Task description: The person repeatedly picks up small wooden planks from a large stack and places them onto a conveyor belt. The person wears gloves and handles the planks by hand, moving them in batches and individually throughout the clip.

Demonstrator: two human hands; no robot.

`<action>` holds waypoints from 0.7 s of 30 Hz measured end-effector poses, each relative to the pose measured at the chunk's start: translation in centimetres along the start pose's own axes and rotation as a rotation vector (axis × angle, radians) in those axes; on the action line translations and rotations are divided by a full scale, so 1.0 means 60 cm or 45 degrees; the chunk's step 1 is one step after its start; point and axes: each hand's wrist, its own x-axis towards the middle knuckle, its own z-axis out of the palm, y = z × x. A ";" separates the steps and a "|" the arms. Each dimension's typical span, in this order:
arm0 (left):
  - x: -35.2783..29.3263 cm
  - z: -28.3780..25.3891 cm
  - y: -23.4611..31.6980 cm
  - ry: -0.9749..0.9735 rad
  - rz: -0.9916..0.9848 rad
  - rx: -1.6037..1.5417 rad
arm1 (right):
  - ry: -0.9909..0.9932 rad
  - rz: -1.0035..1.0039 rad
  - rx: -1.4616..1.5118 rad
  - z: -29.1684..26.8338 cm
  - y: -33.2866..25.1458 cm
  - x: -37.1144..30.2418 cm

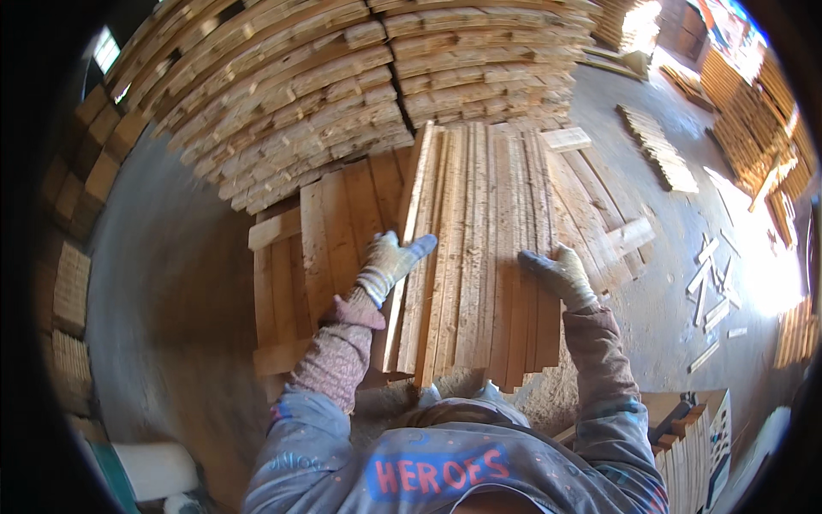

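Observation:
A row of long, narrow wooden boards (pixel 484 257) lies side by side in front of me, their near ends uneven. My left hand (pixel 392 261), in a pale glove with blue fingertips, grips the left edge of the row with its thumb over the top. On the opposite edge, my right hand (pixel 561 276), gloved the same way, has its thumb on the boards and its other fingers mostly hidden down the side. Beneath the row are wider wooden panels with crosspieces, one at the left (pixel 330 223) and one at the right (pixel 591 214).
Tall stacks of lumber (pixel 282 86) rise just beyond the boards. Loose wood strips (pixel 709 287) are scattered on the floor at right, near a flat slatted bundle (pixel 658 147). More wood stacks (pixel 753 128) stand far right. A crate of wood pieces (pixel 689 445) sits at lower right.

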 end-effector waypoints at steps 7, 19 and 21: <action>0.010 -0.067 -0.104 -0.012 -0.052 -0.417 | -0.231 -0.124 0.440 0.124 -0.033 -0.047; -0.076 -0.058 -0.311 0.190 0.123 -0.990 | -0.230 -0.161 -0.351 0.190 -0.077 -0.034; -0.065 -0.070 -0.359 0.137 0.051 -0.834 | -0.444 -0.058 -0.569 0.168 -0.115 -0.044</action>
